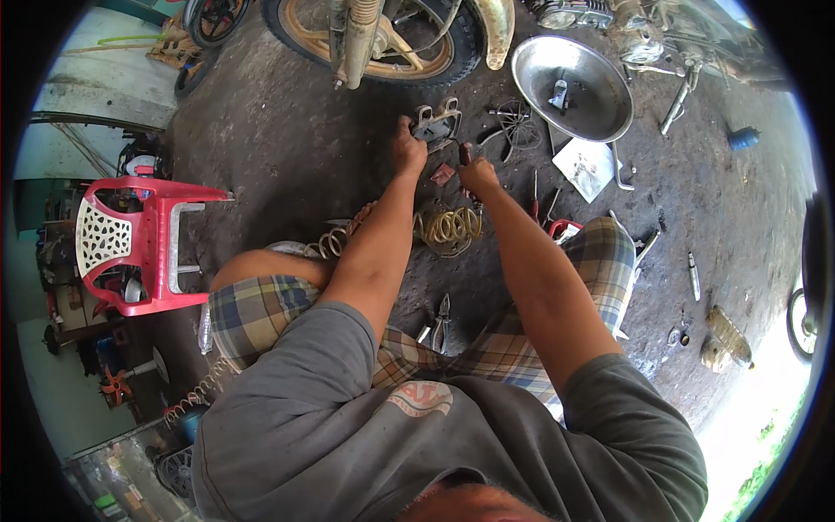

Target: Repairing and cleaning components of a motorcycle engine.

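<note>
My left hand point(409, 148) grips the left side of a grey metal bracket point(437, 126) with two raised loops, out ahead of me on the floor. My right hand point(478, 177) is closed round a dark handle point(465, 155), its far end close to the bracket's right side. A red rag point(442, 174) lies between my hands. Yellow coiled hose point(448, 224) lies beneath and between my forearms. A tangle of thin metal tools point(517, 130) is right of the bracket. Loose screwdrivers point(535, 196) lie beside my right forearm.
A motorbike wheel and fork point(352, 43) stand ahead. A steel basin point(591, 87), white paper point(587, 165) and engine parts point(574, 13) are at front right. A red plastic chair point(152, 248) is at left. Pliers point(444, 324) lie between my legs; a plastic bottle point(726, 339) is at right.
</note>
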The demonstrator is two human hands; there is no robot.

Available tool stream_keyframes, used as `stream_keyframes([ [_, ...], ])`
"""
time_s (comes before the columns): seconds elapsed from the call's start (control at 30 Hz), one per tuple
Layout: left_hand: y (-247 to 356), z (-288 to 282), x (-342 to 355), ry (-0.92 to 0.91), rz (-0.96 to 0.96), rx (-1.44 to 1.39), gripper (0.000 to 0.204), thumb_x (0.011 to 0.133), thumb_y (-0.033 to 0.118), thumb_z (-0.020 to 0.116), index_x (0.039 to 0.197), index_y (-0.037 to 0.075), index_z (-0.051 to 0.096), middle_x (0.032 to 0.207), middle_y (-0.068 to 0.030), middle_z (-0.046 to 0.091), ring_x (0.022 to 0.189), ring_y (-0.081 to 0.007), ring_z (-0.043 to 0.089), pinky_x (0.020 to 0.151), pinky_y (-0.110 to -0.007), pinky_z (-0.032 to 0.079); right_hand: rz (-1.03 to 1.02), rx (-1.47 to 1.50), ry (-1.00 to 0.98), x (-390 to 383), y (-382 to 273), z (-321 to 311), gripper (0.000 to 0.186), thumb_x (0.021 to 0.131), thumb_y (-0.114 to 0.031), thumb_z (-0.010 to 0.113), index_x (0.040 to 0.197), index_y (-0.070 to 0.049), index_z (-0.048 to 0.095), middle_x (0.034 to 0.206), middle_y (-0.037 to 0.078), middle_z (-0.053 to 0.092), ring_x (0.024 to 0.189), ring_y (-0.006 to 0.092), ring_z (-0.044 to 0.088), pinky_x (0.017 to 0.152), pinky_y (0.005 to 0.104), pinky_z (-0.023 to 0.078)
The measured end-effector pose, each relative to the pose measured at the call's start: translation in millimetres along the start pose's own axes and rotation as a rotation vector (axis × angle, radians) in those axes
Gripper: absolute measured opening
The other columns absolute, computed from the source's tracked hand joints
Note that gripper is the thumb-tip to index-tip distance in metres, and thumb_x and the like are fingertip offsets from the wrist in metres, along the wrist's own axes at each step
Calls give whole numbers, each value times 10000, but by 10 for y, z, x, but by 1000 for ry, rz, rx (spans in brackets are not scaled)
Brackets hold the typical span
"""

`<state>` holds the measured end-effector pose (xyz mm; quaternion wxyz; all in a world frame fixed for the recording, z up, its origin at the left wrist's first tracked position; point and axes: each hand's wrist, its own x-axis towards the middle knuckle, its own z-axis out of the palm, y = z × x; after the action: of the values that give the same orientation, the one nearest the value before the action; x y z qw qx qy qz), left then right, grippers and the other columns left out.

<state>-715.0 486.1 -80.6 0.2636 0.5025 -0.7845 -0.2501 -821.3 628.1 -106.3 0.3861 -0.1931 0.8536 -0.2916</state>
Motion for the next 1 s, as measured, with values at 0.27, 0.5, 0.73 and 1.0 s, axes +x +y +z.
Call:
stream_keyframes([
  [0.27, 141, -90, -89, 28, -23, -118, 344, 781, -31, 557, 1096, 106, 573, 1064, -191, 692, 1058, -432, 638, 891, -500, 486, -63, -28, -164, 77, -17, -77, 441, 880, -346, 656, 884, 92, 698, 734, 193, 725, 676, 307, 744, 637, 399, 599],
  [0.5, 218, -85, -42, 42, -99, -27, 335, 789, -27, 550, 1096, 105, 568, 1067, -204, 680, 1062, -452, 619, 883, -510, 476, 16, -111, 44, 8, -236, -171, 365, 875, -234, 590, 1105, 21, 715, 1006, 198, 751, 984, 317, 737, 869, 425, 568],
  [0.73, 138, -36, -71, 87, -17, -80, 355, 770, -33, 553, 1102, 92, 560, 1055, -219, 669, 1061, -463, 611, 897, -515, 471, -11, -67, -183, -28, -281, -210, 356, 858, -172, 589, 1114, 47, 703, 1132, 244, 713, 1040, 380, 711, 863, 442, 582],
  [1.0, -47, 29, -112, 99, -50, -165, 333, 812, 8, 571, 1115, 146, 548, 1081, -166, 706, 1059, -427, 648, 880, -495, 493, -205, -100, -75, -566, -347, 265, 436, 821, -203, 601, 1098, 130, 648, 1089, 355, 670, 1112, 431, 662, 950, 471, 535],
])
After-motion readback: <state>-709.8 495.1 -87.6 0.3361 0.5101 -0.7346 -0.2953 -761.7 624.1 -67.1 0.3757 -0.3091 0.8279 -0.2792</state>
